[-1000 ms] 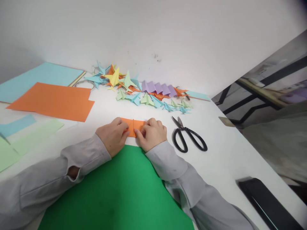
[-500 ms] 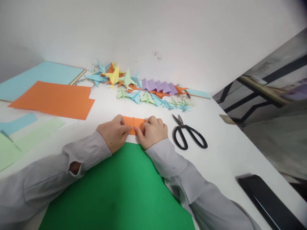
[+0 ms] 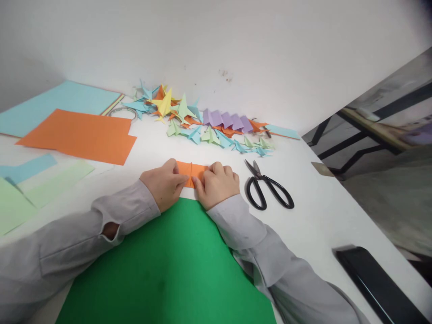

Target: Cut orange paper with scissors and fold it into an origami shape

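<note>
A small folded piece of orange paper (image 3: 184,168) lies on the white table, with a line running down its middle. My left hand (image 3: 164,184) is closed on its left end, thumb pressing near the middle line. On the right end, my right hand (image 3: 220,183) is closed too, its thumb close to the left thumb. The undersides of the fingers are hidden. A large green sheet (image 3: 168,265) spreads beneath both forearms, its far edge just short of the orange paper. Black-handled scissors (image 3: 258,177) lie slightly open to the right of my right hand.
Folded paper shapes (image 3: 164,104) and a purple pleated strip (image 3: 227,120) line the wall. Orange sheets (image 3: 87,135), a blue sheet (image 3: 64,101) and green paper pieces (image 3: 60,182) lie at left. A tape ring (image 3: 122,113) sits behind. A black phone-like object (image 3: 378,279) rests near the right edge.
The whole view has shifted slightly, so things appear a little farther right. Both hands keep their hold on the orange paper, with hardly any change in the fingers.
</note>
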Available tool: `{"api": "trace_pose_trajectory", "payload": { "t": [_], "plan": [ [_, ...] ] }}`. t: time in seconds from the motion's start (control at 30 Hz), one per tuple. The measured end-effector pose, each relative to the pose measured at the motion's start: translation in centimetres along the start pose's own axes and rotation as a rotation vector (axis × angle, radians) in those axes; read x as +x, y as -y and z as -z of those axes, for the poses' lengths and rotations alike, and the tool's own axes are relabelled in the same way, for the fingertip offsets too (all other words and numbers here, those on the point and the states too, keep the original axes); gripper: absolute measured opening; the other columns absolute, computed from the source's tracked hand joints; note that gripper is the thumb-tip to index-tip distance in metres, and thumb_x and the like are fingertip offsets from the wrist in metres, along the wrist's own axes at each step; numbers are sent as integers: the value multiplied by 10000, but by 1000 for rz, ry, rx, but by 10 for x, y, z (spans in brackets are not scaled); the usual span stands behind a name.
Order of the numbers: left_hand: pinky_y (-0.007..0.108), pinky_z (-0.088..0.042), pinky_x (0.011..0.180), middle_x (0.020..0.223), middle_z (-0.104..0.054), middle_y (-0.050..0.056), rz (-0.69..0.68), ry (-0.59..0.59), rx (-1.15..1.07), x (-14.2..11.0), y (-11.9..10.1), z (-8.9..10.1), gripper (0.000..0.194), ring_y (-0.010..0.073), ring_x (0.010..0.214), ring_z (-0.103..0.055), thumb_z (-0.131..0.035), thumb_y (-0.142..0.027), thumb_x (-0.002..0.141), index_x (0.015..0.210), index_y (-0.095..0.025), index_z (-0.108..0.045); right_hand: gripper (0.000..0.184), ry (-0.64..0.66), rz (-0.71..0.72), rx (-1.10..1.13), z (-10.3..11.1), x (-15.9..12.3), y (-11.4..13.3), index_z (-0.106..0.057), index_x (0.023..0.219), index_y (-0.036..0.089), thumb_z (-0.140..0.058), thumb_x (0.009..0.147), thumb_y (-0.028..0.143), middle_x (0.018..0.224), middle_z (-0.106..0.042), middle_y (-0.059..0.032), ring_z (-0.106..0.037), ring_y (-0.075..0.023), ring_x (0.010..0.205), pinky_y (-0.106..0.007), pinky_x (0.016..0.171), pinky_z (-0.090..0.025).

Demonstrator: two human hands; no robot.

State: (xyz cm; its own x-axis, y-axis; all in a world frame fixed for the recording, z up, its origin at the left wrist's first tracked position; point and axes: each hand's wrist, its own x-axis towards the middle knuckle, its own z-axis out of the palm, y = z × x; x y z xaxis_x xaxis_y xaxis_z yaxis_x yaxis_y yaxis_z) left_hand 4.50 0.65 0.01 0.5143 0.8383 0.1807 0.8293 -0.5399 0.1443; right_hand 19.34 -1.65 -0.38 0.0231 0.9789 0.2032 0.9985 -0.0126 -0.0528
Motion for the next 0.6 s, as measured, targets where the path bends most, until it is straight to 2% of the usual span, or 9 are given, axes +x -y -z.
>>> {"api": "trace_pose_trajectory", "payload": {
  "t": [0.23, 0.33, 0.6],
  "plan": [
    [244, -176, 433, 902, -528, 13, -13, 13, 29, -1, -1, 2, 361, 86, 507, -399, -316, -390, 861, 845, -288, -662, 326, -13, 7, 7, -2, 0, 0, -656, 838, 157, -439, 810, 399, 969, -535, -121, -427, -291, 902, -417, 722, -318],
    [244, -173, 424, 904, -521, 16, -32, 11, 55, -1, -3, 3, 343, 93, 508, -399, -311, -375, 861, 898, -297, -643, 334, -11, 5, 6, -2, 0, 0, -657, 843, 160, -431, 813, 405, 966, -535, -120, -424, -291, 901, -418, 722, -317],
    [245, -161, 413, 909, -491, 33, -61, 81, 122, 2, -4, 6, 351, 77, 457, -335, -283, -342, 868, 939, -292, -623, 328, -29, -2, 18, -3, 0, 1, -654, 819, 166, -440, 808, 414, 963, -538, -114, -426, -286, 897, -411, 719, -324]
  ]
}}
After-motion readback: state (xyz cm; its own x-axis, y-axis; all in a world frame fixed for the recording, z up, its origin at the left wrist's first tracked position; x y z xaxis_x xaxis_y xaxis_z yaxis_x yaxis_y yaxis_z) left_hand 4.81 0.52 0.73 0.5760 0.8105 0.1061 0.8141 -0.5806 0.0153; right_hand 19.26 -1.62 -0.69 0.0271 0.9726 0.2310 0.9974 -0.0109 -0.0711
